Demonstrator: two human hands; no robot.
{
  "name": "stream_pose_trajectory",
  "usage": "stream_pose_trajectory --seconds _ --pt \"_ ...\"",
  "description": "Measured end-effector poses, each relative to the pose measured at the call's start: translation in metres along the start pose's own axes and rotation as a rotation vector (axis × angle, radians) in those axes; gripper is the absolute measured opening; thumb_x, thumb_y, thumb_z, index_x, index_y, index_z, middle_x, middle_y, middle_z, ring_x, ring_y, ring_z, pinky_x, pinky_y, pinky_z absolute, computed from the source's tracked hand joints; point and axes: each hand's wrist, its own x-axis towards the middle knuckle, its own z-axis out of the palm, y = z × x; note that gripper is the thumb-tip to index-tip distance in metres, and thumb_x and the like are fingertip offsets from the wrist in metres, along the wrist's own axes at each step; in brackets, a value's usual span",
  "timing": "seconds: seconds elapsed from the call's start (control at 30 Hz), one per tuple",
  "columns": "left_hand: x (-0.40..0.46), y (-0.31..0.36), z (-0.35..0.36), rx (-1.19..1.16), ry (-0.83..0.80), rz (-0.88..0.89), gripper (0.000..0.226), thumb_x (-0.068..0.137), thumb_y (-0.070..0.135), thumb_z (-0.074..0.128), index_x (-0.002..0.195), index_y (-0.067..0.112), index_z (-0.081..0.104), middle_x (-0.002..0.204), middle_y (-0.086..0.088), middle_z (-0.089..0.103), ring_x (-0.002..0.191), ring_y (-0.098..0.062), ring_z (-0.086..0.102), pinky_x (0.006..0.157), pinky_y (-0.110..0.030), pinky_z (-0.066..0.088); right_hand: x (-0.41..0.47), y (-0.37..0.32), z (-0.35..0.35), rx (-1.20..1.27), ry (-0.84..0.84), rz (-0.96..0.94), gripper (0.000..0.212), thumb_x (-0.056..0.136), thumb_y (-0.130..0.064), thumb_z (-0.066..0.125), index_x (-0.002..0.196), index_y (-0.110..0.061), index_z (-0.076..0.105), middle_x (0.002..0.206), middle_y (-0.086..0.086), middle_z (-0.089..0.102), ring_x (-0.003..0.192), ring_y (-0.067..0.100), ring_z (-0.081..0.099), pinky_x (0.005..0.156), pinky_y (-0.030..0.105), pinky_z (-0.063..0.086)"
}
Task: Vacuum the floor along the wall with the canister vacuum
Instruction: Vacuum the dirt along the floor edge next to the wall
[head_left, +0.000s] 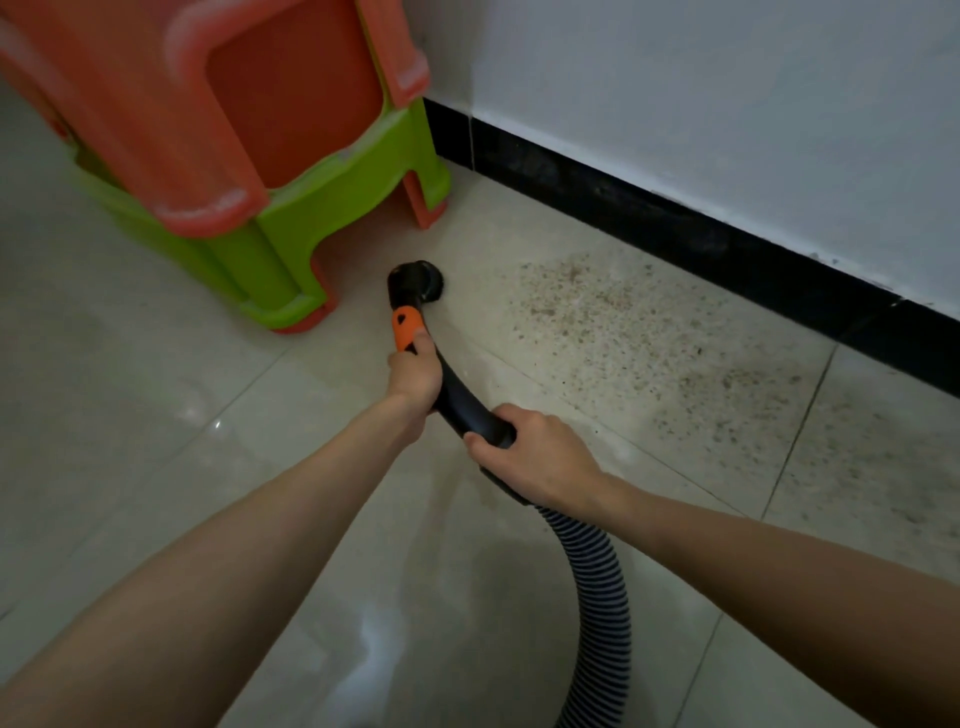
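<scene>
A black curved vacuum wand (457, 395) with an orange band (407, 327) ends in a round black brush nozzle (418, 283) that sits on the pale floor tiles beside the stools. My left hand (413, 376) grips the wand just below the orange band. My right hand (530, 457) grips the wand's lower bend, where the ribbed grey hose (602, 597) joins and runs down out of view. A wide patch of brown crumbs and dirt (649, 338) lies on the floor to the right of the nozzle, along the black baseboard (675, 228). The canister itself is not visible.
A stack of orange and green plastic stools (249, 171) stands in the corner at upper left, its legs close to the nozzle. The white wall (727, 104) runs diagonally across the upper right. A shiny wet-looking streak (374, 639) shows on the tiles near the bottom.
</scene>
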Motion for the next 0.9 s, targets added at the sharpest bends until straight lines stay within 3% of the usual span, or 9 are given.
stream_pose_trajectory --seconds 0.23,0.43,0.63,0.9 --pt "-0.014 0.020 0.034 0.059 -0.153 0.022 0.063 0.100 0.051 0.025 0.138 0.002 0.034 0.129 -0.017 0.052 0.113 -0.031 0.054 0.094 -0.043 0.049 -0.009 0.014 -0.023 0.053 0.082 0.088 0.031 0.087 -0.054 0.054 0.094 -0.025 0.061 0.075 -0.002 0.065 0.072 0.019 0.064 0.065 0.035 0.053" --pt "-0.019 0.027 0.066 0.148 -0.232 0.062 0.064 0.100 0.050 0.025 0.141 0.000 0.031 0.129 -0.016 0.051 0.113 -0.029 0.053 0.093 -0.040 0.048 -0.013 0.035 -0.031 0.113 0.166 0.135 0.026 0.086 -0.052 0.056 0.083 -0.027 0.057 0.069 -0.005 0.062 0.066 0.015 0.063 0.061 0.033 0.053" --pt "-0.015 0.038 0.087 0.207 -0.260 0.091 0.066 0.100 0.052 0.025 0.140 0.001 0.032 0.127 -0.015 0.052 0.111 -0.029 0.055 0.092 -0.040 0.049 -0.005 0.044 -0.039 0.132 0.211 0.172 0.032 0.087 -0.059 0.051 0.075 -0.029 0.051 0.068 -0.005 0.062 0.065 0.015 0.062 0.057 0.031 0.048" --pt "-0.001 0.066 0.111 0.249 -0.256 0.158 0.063 0.100 0.051 0.028 0.137 0.000 0.036 0.125 -0.016 0.053 0.108 -0.029 0.056 0.082 -0.036 0.050 0.020 0.044 -0.049 0.266 0.269 0.202 0.032 0.088 -0.057 0.052 0.078 -0.027 0.056 0.072 -0.001 0.065 0.069 0.020 0.065 0.066 0.036 0.055"
